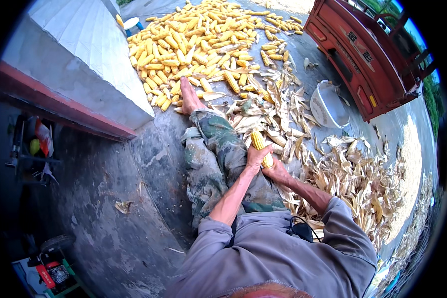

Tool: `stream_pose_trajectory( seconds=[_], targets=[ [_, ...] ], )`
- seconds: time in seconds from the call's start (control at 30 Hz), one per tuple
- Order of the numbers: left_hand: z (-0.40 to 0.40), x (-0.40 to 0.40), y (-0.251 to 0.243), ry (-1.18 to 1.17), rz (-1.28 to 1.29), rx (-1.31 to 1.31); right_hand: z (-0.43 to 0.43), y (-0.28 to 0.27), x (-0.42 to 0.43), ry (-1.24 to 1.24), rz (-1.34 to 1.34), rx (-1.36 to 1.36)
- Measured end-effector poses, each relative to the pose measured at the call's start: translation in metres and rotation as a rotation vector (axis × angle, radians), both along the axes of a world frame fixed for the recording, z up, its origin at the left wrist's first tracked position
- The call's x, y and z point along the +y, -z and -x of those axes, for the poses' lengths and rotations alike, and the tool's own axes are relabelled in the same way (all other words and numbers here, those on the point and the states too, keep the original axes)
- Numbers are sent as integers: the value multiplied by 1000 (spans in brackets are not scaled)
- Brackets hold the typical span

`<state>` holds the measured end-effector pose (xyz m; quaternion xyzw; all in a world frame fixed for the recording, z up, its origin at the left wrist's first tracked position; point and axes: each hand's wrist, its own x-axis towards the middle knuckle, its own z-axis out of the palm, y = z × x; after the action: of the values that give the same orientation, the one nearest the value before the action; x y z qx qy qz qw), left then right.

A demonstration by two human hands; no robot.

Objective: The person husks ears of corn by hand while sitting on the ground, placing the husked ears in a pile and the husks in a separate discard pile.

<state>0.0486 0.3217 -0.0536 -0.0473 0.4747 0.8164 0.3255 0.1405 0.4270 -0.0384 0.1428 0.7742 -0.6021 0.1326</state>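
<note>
A husked ear of corn (258,140) with yellow kernels is held at a tilt above my right thigh. My left hand (257,157) wraps around its middle, thumb across the kernels. At the lower end, my right hand (276,173) grips the ear's base; its fingertips are partly hidden. Dry corn husks (272,121) lie just beyond both hands, and a larger heap of husks (354,182) spreads to the right. In front of my bare foot (190,96) is a big pile of husked corn ears (193,41).
A white tub (326,106) stands to the right of the husks, near a red cargo tricycle (357,56). On the left a wall (82,70) juts out. An engine-powered machine (52,273) sits at the lower left. Loose kernels (409,167) are spread at the far right.
</note>
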Motion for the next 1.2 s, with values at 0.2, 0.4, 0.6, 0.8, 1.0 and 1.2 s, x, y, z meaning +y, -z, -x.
stream_pose_trajectory(
  seconds=[0.2,0.4,0.6,0.8,1.0,1.2],
  targets=[
    [-20,15,-20,150,557,748,-18,85,8,-169,-334,286],
    [-21,33,-30,163,553,1008,-21,99,56,-255,-285,269],
    [12,34,25,-217,739,435,-10,-26,35,-630,-341,-4],
    [11,19,34,-175,112,-168,-51,-19,70,-150,-198,-241],
    [44,-3,-43,-60,-260,-456,-150,68,106,-119,-335,-568],
    [237,-143,-149,-634,-216,-122,-171,73,61,-293,-363,-667]
  ],
)
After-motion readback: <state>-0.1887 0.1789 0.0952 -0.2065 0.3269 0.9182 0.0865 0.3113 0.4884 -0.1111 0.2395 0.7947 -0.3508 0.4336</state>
